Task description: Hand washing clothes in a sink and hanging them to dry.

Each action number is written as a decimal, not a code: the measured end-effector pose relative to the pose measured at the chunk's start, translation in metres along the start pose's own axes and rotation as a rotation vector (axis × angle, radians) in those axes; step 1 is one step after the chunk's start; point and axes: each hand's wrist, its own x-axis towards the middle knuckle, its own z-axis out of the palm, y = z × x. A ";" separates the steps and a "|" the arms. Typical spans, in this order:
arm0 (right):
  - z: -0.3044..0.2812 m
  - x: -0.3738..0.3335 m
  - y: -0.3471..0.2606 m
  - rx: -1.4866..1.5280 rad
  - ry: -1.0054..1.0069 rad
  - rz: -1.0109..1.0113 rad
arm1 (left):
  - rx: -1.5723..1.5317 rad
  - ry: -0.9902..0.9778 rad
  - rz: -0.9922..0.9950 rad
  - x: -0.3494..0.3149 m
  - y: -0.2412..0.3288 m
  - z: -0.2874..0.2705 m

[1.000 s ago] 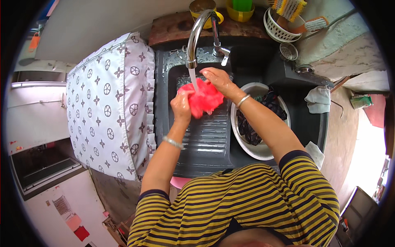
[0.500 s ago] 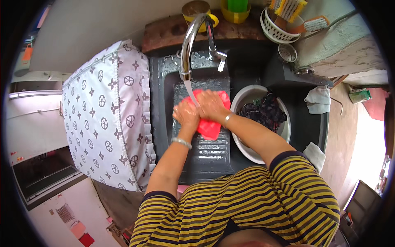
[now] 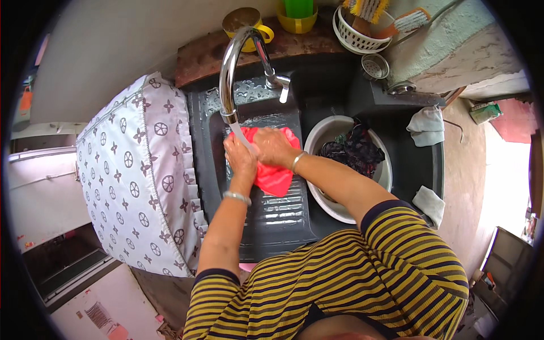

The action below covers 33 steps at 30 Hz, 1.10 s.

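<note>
A wet, bright pinkish-red cloth (image 3: 273, 180) lies bunched on the ribbed washboard (image 3: 283, 211) of a dark sink. My left hand (image 3: 241, 156) grips the cloth's left side, its fingers curled. Closed over the cloth's upper middle is my right hand (image 3: 275, 147), with most of its fingertips hidden. From the curved chrome faucet (image 3: 228, 85), a stream of water falls between my hands onto the cloth. Each wrist wears a light-coloured bangle.
Right of the washboard stands a pale basin (image 3: 387, 181) holding dark patterned clothes (image 3: 357, 150). Grey cloths (image 3: 426, 126) hang on the sink's right edge. A yellow mug (image 3: 249, 44) and a white basket (image 3: 362, 41) with brushes line the back ledge. A patterned cover (image 3: 122, 187) stands left.
The view has shifted, so the sink appears further left. Both hands and the cloth have moved slightly away from me, closer to the faucet. Water still runs.
</note>
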 end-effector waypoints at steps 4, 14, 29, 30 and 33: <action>-0.012 0.019 0.000 0.107 0.186 0.346 | 0.055 -0.320 -0.019 0.008 -0.050 0.011; -0.005 0.006 -0.004 -0.049 0.101 0.263 | -0.046 -0.476 -0.337 0.005 -0.005 -0.007; -0.024 -0.002 -0.008 -0.108 -0.122 0.017 | -0.147 -0.163 0.045 -0.013 -0.014 0.005; -0.019 0.015 0.005 -0.101 -0.102 0.122 | -0.160 -0.244 -0.092 0.014 -0.005 0.008; -0.016 0.028 0.022 -0.055 0.216 0.168 | 0.077 -0.523 0.003 0.040 -0.015 0.007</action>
